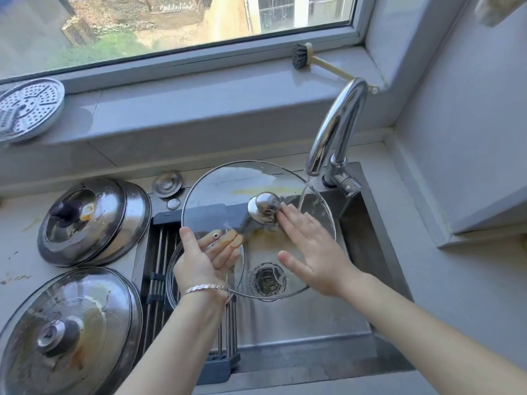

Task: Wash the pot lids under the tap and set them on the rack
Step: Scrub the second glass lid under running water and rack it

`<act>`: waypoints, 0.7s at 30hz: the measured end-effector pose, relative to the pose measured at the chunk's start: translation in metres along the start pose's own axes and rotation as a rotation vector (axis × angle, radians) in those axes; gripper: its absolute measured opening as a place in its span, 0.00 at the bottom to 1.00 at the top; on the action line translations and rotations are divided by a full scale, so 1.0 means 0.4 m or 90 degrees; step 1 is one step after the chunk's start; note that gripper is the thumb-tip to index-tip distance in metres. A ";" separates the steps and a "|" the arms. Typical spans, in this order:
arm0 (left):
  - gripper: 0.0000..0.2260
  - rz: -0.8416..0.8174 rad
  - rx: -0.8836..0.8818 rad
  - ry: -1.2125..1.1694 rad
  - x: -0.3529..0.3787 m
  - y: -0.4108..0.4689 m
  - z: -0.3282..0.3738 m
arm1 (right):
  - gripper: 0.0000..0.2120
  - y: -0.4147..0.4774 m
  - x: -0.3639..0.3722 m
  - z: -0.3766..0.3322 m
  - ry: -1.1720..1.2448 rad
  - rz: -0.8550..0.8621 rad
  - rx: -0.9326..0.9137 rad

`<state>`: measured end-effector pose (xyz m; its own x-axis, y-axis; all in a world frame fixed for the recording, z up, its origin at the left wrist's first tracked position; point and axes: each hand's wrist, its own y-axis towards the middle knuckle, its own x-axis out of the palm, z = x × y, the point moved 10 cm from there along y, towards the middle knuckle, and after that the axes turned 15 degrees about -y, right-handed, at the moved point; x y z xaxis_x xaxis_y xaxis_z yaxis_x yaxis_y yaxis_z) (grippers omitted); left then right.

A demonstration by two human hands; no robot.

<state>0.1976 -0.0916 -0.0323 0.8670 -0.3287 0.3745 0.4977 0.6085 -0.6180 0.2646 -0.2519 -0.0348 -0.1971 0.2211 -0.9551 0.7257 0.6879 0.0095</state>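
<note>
Dirty glass-topped lid (68, 329) nearest, on counter, bottom L. L hand (199, 258) clamps near-L rim of glass lid (228, 189), thumb on top, fingers under glass. R hand (310, 252) flat on lid, fingers spread, tips by steel knob (263, 208). Lid held tilted over sink (299, 317) and rack (159, 252). Tap (336, 129) water strikes far-R rim. Steel lids (94, 220) stacked far L.

Glass lid (228, 192): tilted over the sink, water striking its right edge.
Steel lids (94, 220): stacked on desk, stained.
Rack (159, 252): smaller glass lid (174, 269) on it.
</note>
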 end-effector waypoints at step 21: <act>0.23 -0.027 0.066 0.116 0.030 -0.016 0.004 | 0.25 0.024 -0.085 0.142 0.305 0.037 0.265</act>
<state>0.2049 -0.0982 -0.0226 0.8404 -0.4751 0.2608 0.5364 0.6598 -0.5262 0.3157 -0.2919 -0.0188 -0.3522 0.6010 -0.7174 0.9208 0.3598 -0.1507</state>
